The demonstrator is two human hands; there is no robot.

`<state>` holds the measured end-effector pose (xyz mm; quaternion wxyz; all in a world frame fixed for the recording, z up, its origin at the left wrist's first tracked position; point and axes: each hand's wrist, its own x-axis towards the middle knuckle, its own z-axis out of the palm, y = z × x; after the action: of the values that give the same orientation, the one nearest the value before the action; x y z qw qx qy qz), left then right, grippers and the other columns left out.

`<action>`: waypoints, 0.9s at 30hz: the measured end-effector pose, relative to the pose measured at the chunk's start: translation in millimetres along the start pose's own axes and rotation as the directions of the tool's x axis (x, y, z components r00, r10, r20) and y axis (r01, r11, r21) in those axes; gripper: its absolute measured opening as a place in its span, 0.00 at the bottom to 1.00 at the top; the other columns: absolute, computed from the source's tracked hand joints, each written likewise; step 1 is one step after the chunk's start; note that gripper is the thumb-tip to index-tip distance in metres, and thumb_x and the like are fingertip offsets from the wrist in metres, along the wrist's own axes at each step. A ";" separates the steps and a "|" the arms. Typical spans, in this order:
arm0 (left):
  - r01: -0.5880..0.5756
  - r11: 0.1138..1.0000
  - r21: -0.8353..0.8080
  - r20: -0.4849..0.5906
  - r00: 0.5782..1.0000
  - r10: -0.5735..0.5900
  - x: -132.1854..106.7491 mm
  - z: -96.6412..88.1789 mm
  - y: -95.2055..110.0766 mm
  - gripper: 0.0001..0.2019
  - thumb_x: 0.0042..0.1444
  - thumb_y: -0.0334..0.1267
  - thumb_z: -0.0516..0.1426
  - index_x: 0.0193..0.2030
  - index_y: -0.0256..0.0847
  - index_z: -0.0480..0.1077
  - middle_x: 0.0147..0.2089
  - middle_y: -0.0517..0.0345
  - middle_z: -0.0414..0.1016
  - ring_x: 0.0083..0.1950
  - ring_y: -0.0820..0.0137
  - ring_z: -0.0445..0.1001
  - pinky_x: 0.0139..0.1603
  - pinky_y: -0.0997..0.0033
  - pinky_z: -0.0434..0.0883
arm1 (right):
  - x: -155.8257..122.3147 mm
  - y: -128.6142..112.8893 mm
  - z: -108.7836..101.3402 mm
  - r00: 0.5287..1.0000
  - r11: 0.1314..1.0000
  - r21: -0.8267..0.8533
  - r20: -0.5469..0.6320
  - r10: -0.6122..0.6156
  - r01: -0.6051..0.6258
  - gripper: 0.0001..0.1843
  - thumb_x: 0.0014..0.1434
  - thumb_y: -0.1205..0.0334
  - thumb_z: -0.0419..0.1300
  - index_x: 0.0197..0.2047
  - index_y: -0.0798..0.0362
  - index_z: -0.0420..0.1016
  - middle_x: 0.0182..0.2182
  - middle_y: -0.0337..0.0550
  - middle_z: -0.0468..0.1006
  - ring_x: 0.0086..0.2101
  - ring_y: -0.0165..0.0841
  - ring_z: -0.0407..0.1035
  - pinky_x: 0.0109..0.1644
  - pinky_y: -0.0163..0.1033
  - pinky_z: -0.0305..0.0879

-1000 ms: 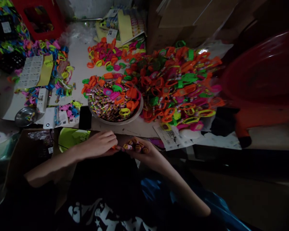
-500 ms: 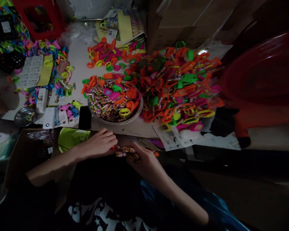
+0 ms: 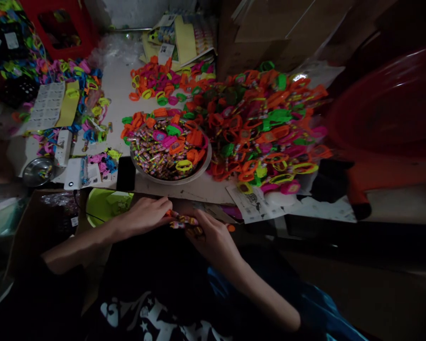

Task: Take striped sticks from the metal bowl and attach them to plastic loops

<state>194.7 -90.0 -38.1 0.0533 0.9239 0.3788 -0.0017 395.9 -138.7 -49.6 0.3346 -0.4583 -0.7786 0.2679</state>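
In front of my body, just below the table edge, my left hand (image 3: 149, 215) is closed, its fingertips pinching a small orange plastic piece (image 3: 168, 213) that is mostly hidden. Close by on the right, my right hand (image 3: 213, 232) wraps round several small candy tubes (image 3: 185, 220) in colourful printed wrappers, their ends pointing toward the left hand. An orange tip (image 3: 230, 228) sticks out beyond the right hand's knuckles; what it belongs to is hidden. Ahead stands a bowl (image 3: 203, 166) filled with similar wrapped tubes, with bright plastic toy watches (image 3: 183, 165) on top.
A big heap of toy watches (image 3: 270, 137) lies right of the bowl. A phone (image 3: 126, 174), a white power bank (image 3: 73, 174) and a metal bowl (image 3: 31, 173) line the table's front left. Below sits a green basin (image 3: 92, 208). A red tub (image 3: 386, 109) stands far right.
My left fingers have shifted slightly and drawn down, showing more of the orange piece. The right hand keeps its hold on the candy tubes, almost unmoved.
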 end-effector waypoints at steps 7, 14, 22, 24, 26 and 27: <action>-0.277 0.960 -0.039 -0.127 0.954 0.271 1.2 -3.1 -4.4 0.10 0.63 0.40 0.52 0.34 0.37 0.66 0.34 0.58 0.72 0.37 0.71 0.68 0.43 0.69 0.60 | 10.0 8.2 -16.1 0.971 0.926 0.321 0.190 0.145 -0.201 0.08 0.55 0.58 0.57 0.33 0.55 0.68 0.26 0.38 0.71 0.27 0.27 0.64 0.30 0.30 0.60; -0.236 0.965 0.114 -0.109 0.963 0.248 3.6 1.1 -5.7 0.08 0.63 0.38 0.52 0.35 0.36 0.66 0.34 0.57 0.72 0.36 0.69 0.68 0.42 0.67 0.59 | 12.1 10.2 -9.5 0.987 0.974 0.185 0.122 0.107 -0.129 0.06 0.54 0.64 0.55 0.37 0.54 0.67 0.30 0.40 0.74 0.30 0.29 0.67 0.33 0.31 0.60; -0.250 0.916 0.314 -0.111 0.948 0.297 7.1 1.7 -3.9 0.08 0.63 0.36 0.52 0.38 0.34 0.68 0.37 0.53 0.73 0.40 0.65 0.68 0.46 0.63 0.58 | 11.4 16.5 -0.5 0.992 0.983 -0.182 0.124 0.017 0.006 0.05 0.54 0.67 0.55 0.36 0.51 0.68 0.27 0.39 0.75 0.27 0.31 0.70 0.28 0.31 0.55; -0.238 0.919 0.315 -0.126 0.949 0.289 7.0 -0.7 -4.1 0.09 0.63 0.38 0.51 0.38 0.34 0.68 0.38 0.53 0.73 0.41 0.65 0.68 0.46 0.63 0.58 | 10.3 18.9 1.7 0.995 0.971 -0.221 0.073 -0.073 0.088 0.07 0.54 0.70 0.54 0.37 0.52 0.69 0.29 0.41 0.76 0.30 0.31 0.70 0.30 0.31 0.57; -0.221 0.922 0.317 -0.156 0.947 0.281 6.2 -2.3 -3.9 0.10 0.63 0.39 0.51 0.40 0.34 0.68 0.39 0.53 0.73 0.42 0.64 0.67 0.47 0.63 0.58 | 8.9 20.8 3.2 0.986 0.954 -0.251 0.029 -0.162 0.164 0.09 0.55 0.71 0.52 0.39 0.53 0.69 0.31 0.43 0.76 0.32 0.32 0.70 0.32 0.32 0.59; -0.212 0.923 0.321 -0.173 0.945 0.278 5.7 -2.5 -3.7 0.10 0.63 0.39 0.51 0.40 0.34 0.68 0.40 0.53 0.73 0.42 0.64 0.67 0.48 0.62 0.58 | 8.3 21.6 3.8 0.980 0.945 -0.263 0.011 -0.198 0.194 0.09 0.56 0.72 0.52 0.39 0.53 0.69 0.31 0.44 0.76 0.33 0.32 0.70 0.33 0.32 0.59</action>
<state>196.0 -83.2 -36.2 -0.1280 0.9563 0.2586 0.0478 401.6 -122.2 -65.3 0.3021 -0.4210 -0.8463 0.1238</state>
